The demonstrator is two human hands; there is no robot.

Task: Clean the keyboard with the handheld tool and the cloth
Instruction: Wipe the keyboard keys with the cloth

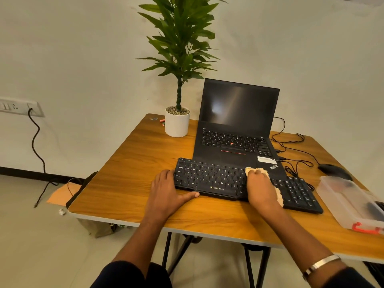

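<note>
**Cloth pass on the keyboard, mid-wipe**

Standing by the worktop (124, 163) here. Starting at the left: the left hand (168, 190) lies flat with relaxed fingers against the keyboard's (209, 179) left end, thumb along the near edge, bracing it and holding nothing. The keyboard runs left to right across the near middle of the worktop, just in front of the open laptop (239, 125). The right hand (259, 188) is bunched around the cloth (255, 170), pressing it on the keys right of centre. Numpad end, further right, looks like the closest stretch for that hand. I can't pick out the handheld tool for sure.
</note>
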